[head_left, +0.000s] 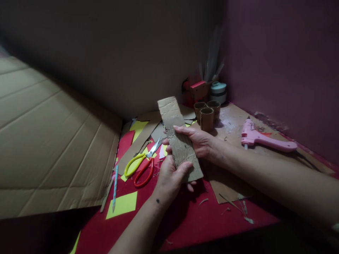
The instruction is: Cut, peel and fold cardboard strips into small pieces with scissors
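A long strip of brown cardboard (174, 123) is held up over the red work surface (190, 215). My left hand (169, 176) grips its near end, thumb on top of the strip. My right hand (198, 141) holds its middle from the right, fingers curled over the face. The strip's far end points up and away, creased near the top. Scissors (141, 164) with one yellow and one red handle lie just left of my hands.
A big flattened cardboard sheet (53, 148) leans at the left. Three cardboard tubes (207, 114) stand behind the strip. A pink glue gun (262, 139) lies at the right. Yellow paper pieces (123, 204), a pencil (115, 187), scraps and containers (218, 91) sit about.
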